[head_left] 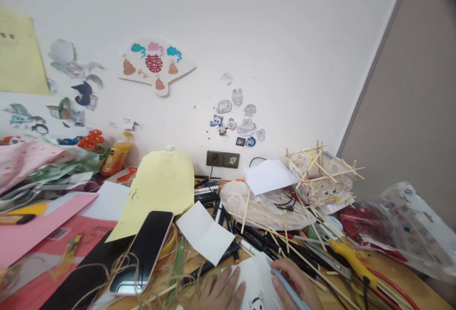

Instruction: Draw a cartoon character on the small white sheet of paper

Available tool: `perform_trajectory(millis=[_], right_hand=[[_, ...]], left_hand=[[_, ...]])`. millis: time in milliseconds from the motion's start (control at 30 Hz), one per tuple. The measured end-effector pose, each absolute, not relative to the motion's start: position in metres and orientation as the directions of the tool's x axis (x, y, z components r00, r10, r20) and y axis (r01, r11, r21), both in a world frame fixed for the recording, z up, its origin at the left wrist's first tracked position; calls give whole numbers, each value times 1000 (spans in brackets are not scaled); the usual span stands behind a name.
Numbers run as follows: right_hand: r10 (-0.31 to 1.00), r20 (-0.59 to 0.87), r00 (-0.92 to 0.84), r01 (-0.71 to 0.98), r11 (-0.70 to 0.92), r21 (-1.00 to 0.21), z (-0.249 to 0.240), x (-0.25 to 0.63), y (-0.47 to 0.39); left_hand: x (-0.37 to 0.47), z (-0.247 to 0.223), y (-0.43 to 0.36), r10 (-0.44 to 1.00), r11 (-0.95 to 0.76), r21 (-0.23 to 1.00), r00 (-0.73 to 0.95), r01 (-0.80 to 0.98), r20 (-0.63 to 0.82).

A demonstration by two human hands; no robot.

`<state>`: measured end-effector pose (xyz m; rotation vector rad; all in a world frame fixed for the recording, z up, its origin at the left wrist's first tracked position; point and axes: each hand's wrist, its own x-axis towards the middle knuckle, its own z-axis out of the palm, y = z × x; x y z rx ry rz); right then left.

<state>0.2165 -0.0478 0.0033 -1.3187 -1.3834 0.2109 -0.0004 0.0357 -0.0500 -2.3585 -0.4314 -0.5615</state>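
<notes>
A white sheet of paper lies at the bottom of the view with part of a black line drawing on it, cut off by the frame edge. My left hand rests flat on the sheet's left side, fingers apart, holding nothing. On the right, my right hand grips a light blue pen, its upper end pointing toward the lower right. The pen's tip is near the paper's upper right edge; whether it touches is unclear. A folded white paper lies just beyond my left hand.
A phone and tangled twine lie on the left. Black markers and thin wooden sticks are heaped behind the paper. Yellow-handled pliers and scissors lie right. A stick frame stands by the wall.
</notes>
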Motion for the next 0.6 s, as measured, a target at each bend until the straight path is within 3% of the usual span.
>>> perform_trajectory(millis=[67, 133, 233, 300, 500, 600], right_hand=[[794, 566, 221, 590, 353, -726, 11, 217, -53], [819, 535, 207, 598, 327, -732, 19, 217, -60], [828, 511, 232, 554, 319, -769, 29, 212, -67], [839, 487, 242, 508, 318, -800, 32, 209, -68], [923, 271, 272, 331, 175, -927, 21, 203, -64], [953, 185, 240, 333, 98, -938, 17, 202, -63]], left_hand=[[0, -36, 28, 221, -786, -446, 869, 427, 443], [0, -20, 18, 316, -862, -284, 883, 420, 347], [0, 3, 3, 467, -869, -55, 852, 492, 236], [1, 11, -2, 507, -857, 24, 833, 515, 221], [4, 14, -5, 524, -850, 77, 827, 520, 201], [5, 10, -4, 508, -859, 56, 834, 509, 217]])
